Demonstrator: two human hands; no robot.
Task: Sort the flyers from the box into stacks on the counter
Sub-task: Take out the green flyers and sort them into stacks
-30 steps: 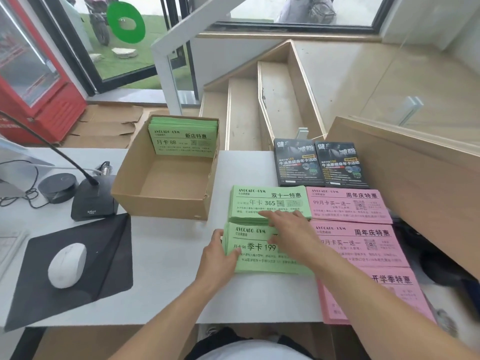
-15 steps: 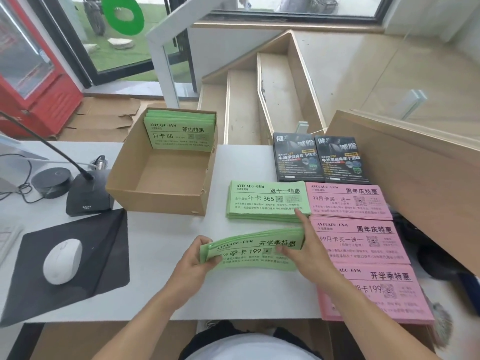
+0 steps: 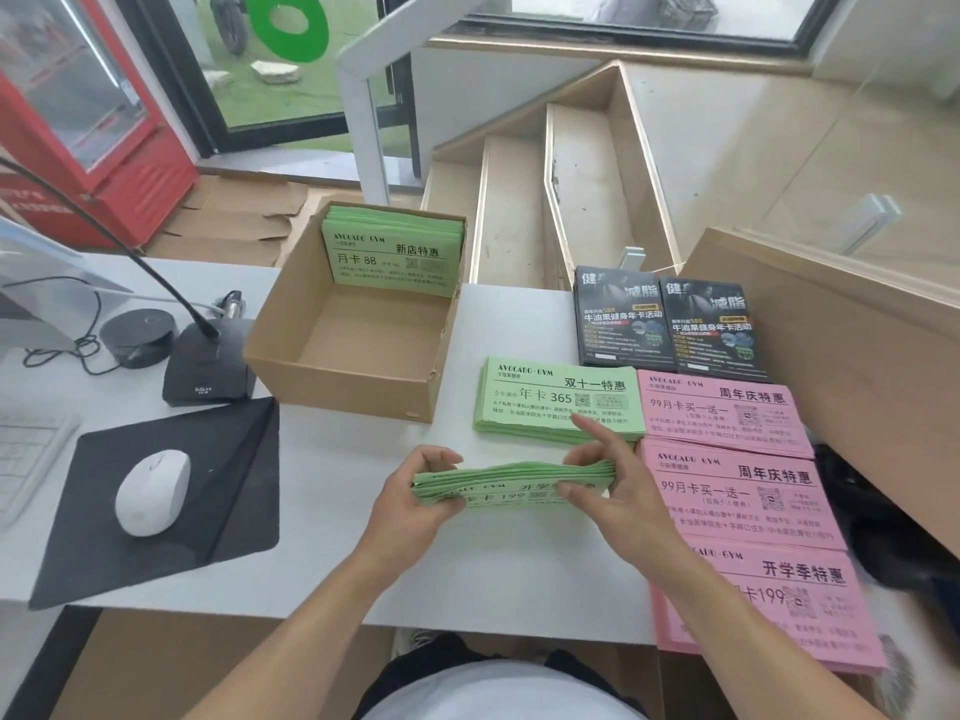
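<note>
A stack of green flyers (image 3: 511, 485) is held just above the white counter (image 3: 332, 522), tilted toward me. My left hand (image 3: 415, 498) grips its left end and my right hand (image 3: 605, 491) grips its right end. Behind it lies another green stack (image 3: 550, 402). Three pink stacks lie to the right: far (image 3: 727, 413), middle (image 3: 743, 496), near (image 3: 779, 605). Two black flyer stacks (image 3: 670, 324) lie at the back. The cardboard box (image 3: 337, 371) holds one green stack (image 3: 395, 257) leaning on its far wall.
A white mouse (image 3: 152, 491) sits on a black pad (image 3: 218, 511) at the left. A desk microphone base (image 3: 208, 366) and a round black puck (image 3: 137, 335) stand beside the box. A wooden ledge (image 3: 857, 356) rises at the right; stairs lie beyond the counter.
Both hands picked the near green stack up from the counter and have tilted it on edge, squaring it between them.
</note>
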